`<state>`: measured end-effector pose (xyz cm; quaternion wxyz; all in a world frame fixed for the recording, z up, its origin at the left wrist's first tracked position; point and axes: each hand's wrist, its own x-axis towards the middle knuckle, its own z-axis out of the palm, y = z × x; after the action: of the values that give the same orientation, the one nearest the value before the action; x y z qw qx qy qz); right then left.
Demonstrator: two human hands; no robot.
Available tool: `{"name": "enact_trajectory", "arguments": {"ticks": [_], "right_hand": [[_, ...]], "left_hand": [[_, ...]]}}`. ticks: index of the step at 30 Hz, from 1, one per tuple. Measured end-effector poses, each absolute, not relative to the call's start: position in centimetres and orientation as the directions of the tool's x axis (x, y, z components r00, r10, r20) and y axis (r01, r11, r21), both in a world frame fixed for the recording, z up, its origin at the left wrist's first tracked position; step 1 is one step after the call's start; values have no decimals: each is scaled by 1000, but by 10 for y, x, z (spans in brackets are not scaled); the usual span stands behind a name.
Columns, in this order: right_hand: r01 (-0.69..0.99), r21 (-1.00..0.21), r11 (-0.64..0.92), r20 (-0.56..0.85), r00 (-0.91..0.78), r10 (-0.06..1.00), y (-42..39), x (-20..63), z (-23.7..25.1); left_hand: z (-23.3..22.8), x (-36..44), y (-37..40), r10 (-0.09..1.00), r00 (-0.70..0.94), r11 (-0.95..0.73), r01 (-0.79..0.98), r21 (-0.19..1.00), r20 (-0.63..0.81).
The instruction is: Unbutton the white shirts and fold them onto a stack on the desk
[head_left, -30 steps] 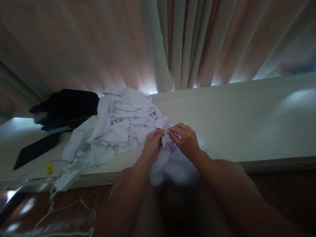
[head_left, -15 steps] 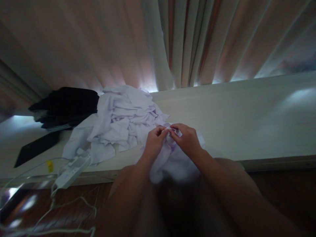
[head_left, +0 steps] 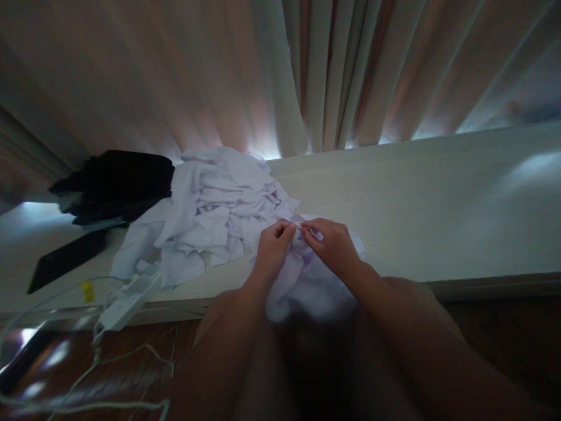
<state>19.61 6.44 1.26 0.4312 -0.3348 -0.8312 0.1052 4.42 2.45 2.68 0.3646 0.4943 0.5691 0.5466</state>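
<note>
- Left hand (head_left: 272, 250) is curled nearly closed, thumb and fingertips pinching the top edge of a white cloth (head_left: 307, 286).
- Right hand (head_left: 333, 245) mirrors it, fingers bent tight on the same edge, the two hands almost touching knuckle to knuckle.
- That one cloth drapes from the pinch down over the front edge of the pale wooden ledge (head_left: 416, 216) and onto the person's lap; its lower part is blurred.
- Just to the left, touching the held cloth, sits one heap of crumpled white cloths (head_left: 214, 210); too tangled to count the pieces.
- One dark bundle of fabric (head_left: 118, 184) lies further left, against the heap.
- One flat black slab (head_left: 65, 263) lies near the ledge's left end; I cannot tell what it is.
- One white power strip (head_left: 127, 301) hangs at the front edge, a yellow tag (head_left: 88, 290) beside it, white cables (head_left: 109, 374) trailing onto the dark floor.
- Curtains (head_left: 324, 76) close off the back of the ledge.
- The ledge stretches bare to the right of the hands, a long run of open surface right out to the frame's side.
</note>
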Motion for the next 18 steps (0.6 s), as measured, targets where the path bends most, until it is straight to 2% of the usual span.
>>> {"name": "enact_trajectory", "arguments": {"ticks": [10, 14, 18], "right_hand": [[490, -498, 716, 621, -374, 688, 62, 194, 11], [516, -490, 703, 637, -339, 693, 61, 194, 12], [474, -488, 733, 657, -353, 666, 60, 194, 14]], "left_hand": [[28, 48, 23, 955, -274, -111, 14, 994, 111], [33, 48, 22, 959, -267, -99, 9, 995, 98], [35, 48, 22, 955, -287, -63, 37, 997, 71]]}}
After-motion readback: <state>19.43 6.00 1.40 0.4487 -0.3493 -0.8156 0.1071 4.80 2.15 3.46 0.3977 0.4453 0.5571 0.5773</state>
